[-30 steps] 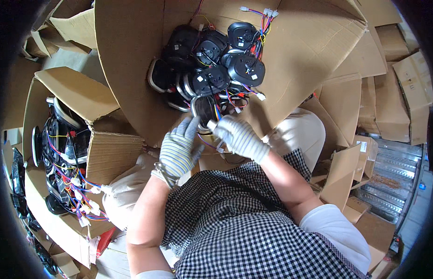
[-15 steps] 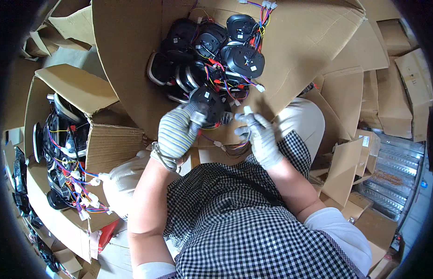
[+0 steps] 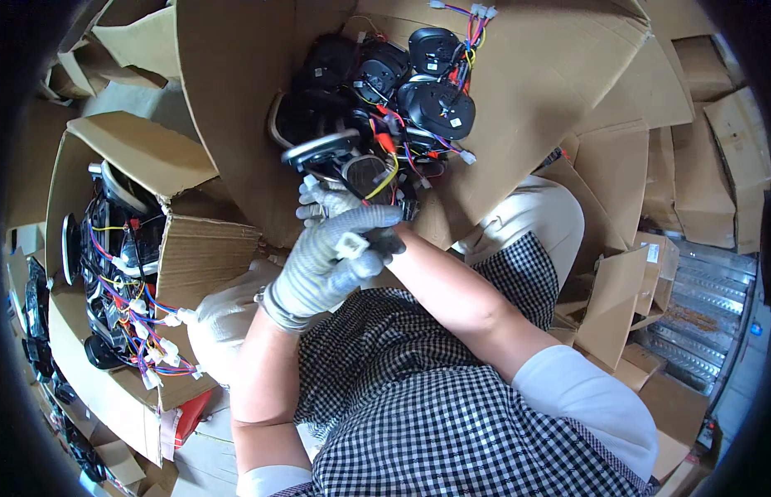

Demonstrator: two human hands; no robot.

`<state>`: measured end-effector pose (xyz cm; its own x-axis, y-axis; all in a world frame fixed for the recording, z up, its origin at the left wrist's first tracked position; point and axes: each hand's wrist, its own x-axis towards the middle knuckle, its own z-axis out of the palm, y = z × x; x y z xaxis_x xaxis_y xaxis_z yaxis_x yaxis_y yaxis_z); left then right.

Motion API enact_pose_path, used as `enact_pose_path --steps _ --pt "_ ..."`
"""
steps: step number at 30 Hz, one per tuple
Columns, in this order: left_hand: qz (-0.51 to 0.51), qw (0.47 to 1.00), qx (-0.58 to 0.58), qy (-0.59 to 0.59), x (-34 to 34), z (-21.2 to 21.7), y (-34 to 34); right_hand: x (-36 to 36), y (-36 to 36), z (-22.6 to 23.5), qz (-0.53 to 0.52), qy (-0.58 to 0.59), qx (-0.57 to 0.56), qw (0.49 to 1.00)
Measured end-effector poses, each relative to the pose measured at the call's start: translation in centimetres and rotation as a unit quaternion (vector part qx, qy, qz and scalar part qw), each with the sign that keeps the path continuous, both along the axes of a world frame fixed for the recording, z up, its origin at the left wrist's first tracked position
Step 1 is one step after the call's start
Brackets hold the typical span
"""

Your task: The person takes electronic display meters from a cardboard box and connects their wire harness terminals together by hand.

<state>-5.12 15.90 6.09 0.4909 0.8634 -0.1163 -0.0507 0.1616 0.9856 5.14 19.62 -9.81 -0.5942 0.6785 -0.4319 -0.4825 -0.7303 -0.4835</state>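
Note:
My left hand (image 3: 315,269), in a striped grey-white work glove, pinches a white plastic wire connector (image 3: 350,245) between thumb and fingers. My right forearm crosses to the left, behind that hand. The gloved right hand (image 3: 331,200) is bent closed just beyond it, with a small whitish piece at its fingertips that I cannot make out. Right by those fingers, a black oval housing with a silver rim (image 3: 321,149) stands tilted. A yellow wire (image 3: 389,178) with a red sleeve runs down to the hands, which partly hide its lower end.
Several more black oval housings (image 3: 436,108) with coloured wires lie in the large cardboard box (image 3: 551,83) ahead. To my left, an opened carton (image 3: 205,257) holds similar parts and white connectors (image 3: 166,352). Cartons (image 3: 613,302) and a ribbed metal surface (image 3: 700,306) are at right.
My right hand has swung left across my body, passing behind the left hand. The left hand has moved slightly right and down and turned over. A silver-rimmed housing now stands tilted near the hands.

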Motion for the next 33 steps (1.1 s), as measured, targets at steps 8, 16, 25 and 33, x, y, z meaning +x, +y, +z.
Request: enact_pose_path --steps 8,16,25,33 --pt "0.078 0.986 -0.032 0.143 -3.1 -10.4 -5.2 8.7 -6.6 -0.5 0.314 -0.38 -0.021 0.87" --pt "0.088 0.968 -0.236 0.013 -3.9 -12.5 -8.0 9.5 -6.2 5.6 0.254 -0.378 0.078 0.887" --pt "-0.066 0.928 0.053 0.363 -4.2 -10.0 -7.3 6.9 -5.9 5.0 0.349 -0.294 0.216 0.863" --pt "-0.059 0.939 0.101 0.323 -4.8 -9.4 -6.5 6.8 -5.9 2.0 0.375 -0.108 0.061 0.919"
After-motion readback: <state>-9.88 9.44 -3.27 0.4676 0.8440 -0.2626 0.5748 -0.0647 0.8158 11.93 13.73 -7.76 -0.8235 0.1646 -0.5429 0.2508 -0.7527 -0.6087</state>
